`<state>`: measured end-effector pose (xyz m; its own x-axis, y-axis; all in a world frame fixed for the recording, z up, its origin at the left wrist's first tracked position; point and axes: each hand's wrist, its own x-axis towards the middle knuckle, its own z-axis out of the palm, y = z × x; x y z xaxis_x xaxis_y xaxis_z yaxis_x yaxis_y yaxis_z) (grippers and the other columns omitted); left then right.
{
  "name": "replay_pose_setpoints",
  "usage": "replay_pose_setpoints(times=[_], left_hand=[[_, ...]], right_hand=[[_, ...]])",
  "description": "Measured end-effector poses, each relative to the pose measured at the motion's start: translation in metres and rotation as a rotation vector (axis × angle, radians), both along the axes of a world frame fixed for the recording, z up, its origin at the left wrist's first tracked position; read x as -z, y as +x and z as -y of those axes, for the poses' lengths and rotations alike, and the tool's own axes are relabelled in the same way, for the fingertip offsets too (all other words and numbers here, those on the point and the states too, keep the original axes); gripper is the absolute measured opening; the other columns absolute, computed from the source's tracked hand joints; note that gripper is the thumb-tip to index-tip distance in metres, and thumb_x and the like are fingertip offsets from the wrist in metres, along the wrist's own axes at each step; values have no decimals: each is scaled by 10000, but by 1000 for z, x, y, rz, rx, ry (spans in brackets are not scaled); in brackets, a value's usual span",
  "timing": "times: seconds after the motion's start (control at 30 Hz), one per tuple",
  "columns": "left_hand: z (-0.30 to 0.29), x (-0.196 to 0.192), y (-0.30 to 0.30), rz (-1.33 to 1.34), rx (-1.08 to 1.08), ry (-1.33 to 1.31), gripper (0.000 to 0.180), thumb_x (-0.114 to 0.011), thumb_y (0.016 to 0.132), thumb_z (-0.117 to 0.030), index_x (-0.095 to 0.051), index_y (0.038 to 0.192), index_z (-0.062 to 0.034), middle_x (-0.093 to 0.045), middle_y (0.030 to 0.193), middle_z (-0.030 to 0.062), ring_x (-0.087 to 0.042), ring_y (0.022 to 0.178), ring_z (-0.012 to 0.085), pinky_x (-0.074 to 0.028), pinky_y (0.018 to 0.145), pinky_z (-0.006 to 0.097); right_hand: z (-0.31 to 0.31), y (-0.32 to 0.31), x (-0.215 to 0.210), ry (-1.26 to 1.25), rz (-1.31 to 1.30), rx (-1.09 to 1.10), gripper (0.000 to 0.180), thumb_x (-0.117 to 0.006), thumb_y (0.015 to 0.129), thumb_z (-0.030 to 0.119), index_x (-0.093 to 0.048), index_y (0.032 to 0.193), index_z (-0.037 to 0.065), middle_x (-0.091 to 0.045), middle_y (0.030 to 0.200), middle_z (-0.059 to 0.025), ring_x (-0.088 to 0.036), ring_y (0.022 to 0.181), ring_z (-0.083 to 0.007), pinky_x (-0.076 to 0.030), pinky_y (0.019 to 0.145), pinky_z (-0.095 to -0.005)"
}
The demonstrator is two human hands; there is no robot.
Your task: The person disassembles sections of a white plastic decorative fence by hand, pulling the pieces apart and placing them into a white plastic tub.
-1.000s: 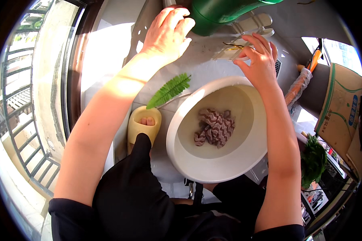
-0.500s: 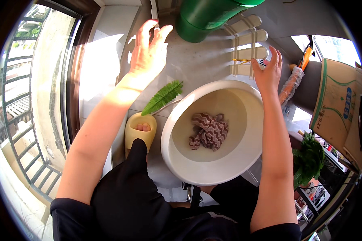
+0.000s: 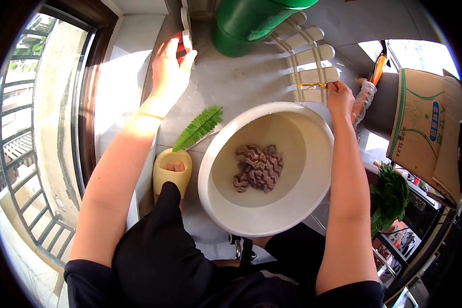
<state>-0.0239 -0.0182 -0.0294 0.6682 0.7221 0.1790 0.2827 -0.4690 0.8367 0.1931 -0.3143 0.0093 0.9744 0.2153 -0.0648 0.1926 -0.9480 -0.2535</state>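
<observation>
The left hand [image 3: 170, 68] reaches to the far end of the grey floor [image 3: 241, 77], where its fingers [image 3: 186, 54] close around a small white flat piece [image 3: 186, 32] standing at the wall edge. The thumb and forefinger pinch it from both sides; what the piece is cannot be told at this size. Below the wrist, a green fern-like leaf [image 3: 198, 127] lies flat, its serrated fronds pointing away from the person. Nearer the body, a foot in a soft, rounded yellow slipper [image 3: 172, 172] rests on the floor just beside the basin.

The white basin [image 3: 218, 154] sits between the two forearms, well within reach of both hands. It is round, smooth and looks like plastic, with a thick rolled rim. A crumpled cloth [image 3: 256, 168] with a brown-and-white wavy stripe lies at its bottom, clear of both hands.

Beyond the basin, a glossy green cylindrical container [image 3: 246, 25] stands upright, and a row of cream slats [image 3: 308, 54] lies beside it. The right hand [image 3: 340, 97] is closed, its fingers [image 3: 333, 87] pinching a thin yellowish strip [image 3: 311, 85] against the nearest slat. Right of these fingers stand a corrugated cardboard box [image 3: 421, 123] and, lower, a bunch of leafy greens [image 3: 390, 197].
</observation>
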Motion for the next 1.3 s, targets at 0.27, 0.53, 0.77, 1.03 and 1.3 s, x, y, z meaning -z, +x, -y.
replay_pose_setpoints(times=[0.27, 0.53, 0.77, 1.03, 1.3], left_hand=[[-6, -5, 10, -97, -117, -2, 265, -650, 800, -155, -570, 1019, -29, -602, 843, 119, -614, 825, 247, -500, 706, 336], [-10, -10, 33, -96, -176, -73, 266, -588, 825, -130, -572, 1086, -82, -646, 909, 114, -619, 873, 273, -475, 786, 354], [-18, 12, 40, 0, -153, -109, 334, -599, 825, -166, -549, 1148, -96, -633, 996, 115, -607, 931, 250, -469, 813, 340], [4, 12, 7, -59, -13, -94, 339, -626, 815, -161, -559, 1121, -31, -622, 1012, 145, -611, 926, 231, -485, 781, 321], [38, -14, -12, -120, 123, -108, 227, -610, 811, -98, -598, 1029, -37, -612, 1019, 101, -617, 908, 192, -492, 723, 287]], right_hand=[[-13, -2, -1, 96, 2, -135, 257, -551, 824, 248, -639, 957, 47, -647, 885, -177, -609, 857, -345, -459, 763, -394], [-19, 11, -1, 188, -13, 21, 239, -582, 816, 221, -633, 960, 37, -653, 841, -165, -625, 803, -304, -465, 738, -370], [31, 40, 21, 280, -36, 277, 221, -578, 856, 215, -646, 972, 41, -640, 840, -60, -618, 714, -164, -532, 542, -316], [108, 36, 8, 406, -73, 595, 208, -543, 868, 175, -615, 984, 18, -625, 923, -84, -629, 753, -186, -560, 573, -341], [155, 22, -42, 342, -161, 504, 216, -549, 857, 185, -615, 938, -4, -625, 902, -101, -630, 718, -205, -558, 548, -346]])
